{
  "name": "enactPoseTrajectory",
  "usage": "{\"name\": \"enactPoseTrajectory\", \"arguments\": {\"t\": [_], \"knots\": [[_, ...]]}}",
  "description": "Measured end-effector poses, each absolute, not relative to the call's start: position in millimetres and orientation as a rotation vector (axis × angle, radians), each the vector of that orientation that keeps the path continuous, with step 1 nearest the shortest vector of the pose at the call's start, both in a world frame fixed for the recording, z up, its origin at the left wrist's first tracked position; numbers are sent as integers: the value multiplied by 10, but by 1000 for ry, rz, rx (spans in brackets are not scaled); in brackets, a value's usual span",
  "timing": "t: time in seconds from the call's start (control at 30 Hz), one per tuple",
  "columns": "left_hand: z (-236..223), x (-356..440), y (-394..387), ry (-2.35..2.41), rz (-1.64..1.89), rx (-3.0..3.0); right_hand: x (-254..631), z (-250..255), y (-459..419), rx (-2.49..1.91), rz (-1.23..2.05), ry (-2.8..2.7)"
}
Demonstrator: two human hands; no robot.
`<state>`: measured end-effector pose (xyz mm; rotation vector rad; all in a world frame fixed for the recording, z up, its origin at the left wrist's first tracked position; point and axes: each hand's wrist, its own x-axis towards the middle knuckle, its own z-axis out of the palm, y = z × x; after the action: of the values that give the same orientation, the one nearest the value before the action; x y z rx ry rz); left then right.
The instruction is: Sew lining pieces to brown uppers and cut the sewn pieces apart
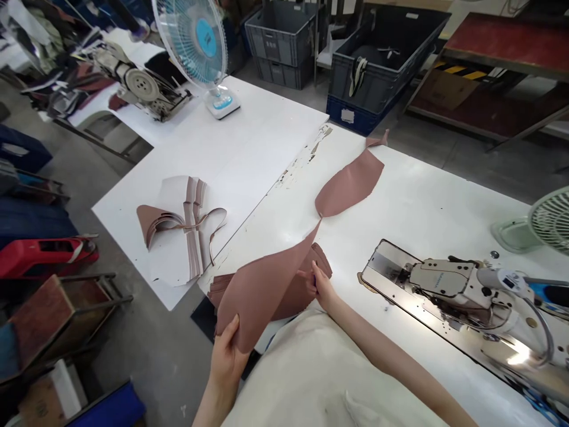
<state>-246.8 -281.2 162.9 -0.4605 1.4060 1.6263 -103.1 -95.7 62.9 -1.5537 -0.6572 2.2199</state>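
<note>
My left hand (227,354) pinches the lower edge of a brown leather-like panel (260,284), thumb on top. The panel rises and narrows to a tip, where it joins a second brown panel (351,182) lying on the white table. A small folded brown piece (377,140) trails from that panel's far end. Under the held panel lies a stack of similar brown pieces (220,287), partly covered. My right hand (320,286) is closed beside the stack's right end, its fingers around a small dark thing I cannot make out.
Left on the white table (267,130) sits a tied bundle of cut pieces (193,228). A sewing machine (448,284) occupies the right side, near a green fan (551,222). A blue-white fan (195,47) stands at the far left. Grey crates (377,77) stand beyond the table.
</note>
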Motion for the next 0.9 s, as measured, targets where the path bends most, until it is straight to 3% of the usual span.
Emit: {"name": "enactPoseTrajectory", "arguments": {"t": [0.13,0.27,0.4,0.57,0.67,0.73,0.9], "knots": [[1702,-2413,-2921,1477,1531,-464,-1146,683,-899,-1312,2397,-479],[1526,-2653,-3123,1779,1538,-388,-934,864,-730,-1314,2165,-650],[979,-2933,-3358,2147,1295,-145,-552,787,-902,-1536,1953,-1114],[435,-3034,-3416,2421,781,-99,-369,448,-1053,-1728,2040,-1942],[418,-3086,-3202,2761,482,-16,-378,409,-913,-1897,1921,-2266],[460,-3117,-2905,2848,426,345,-403,419,-769,-1982,1792,-2228],[424,-2992,-1652,2308,526,1194,-524,247,-446,-1946,1746,-1921]]}}
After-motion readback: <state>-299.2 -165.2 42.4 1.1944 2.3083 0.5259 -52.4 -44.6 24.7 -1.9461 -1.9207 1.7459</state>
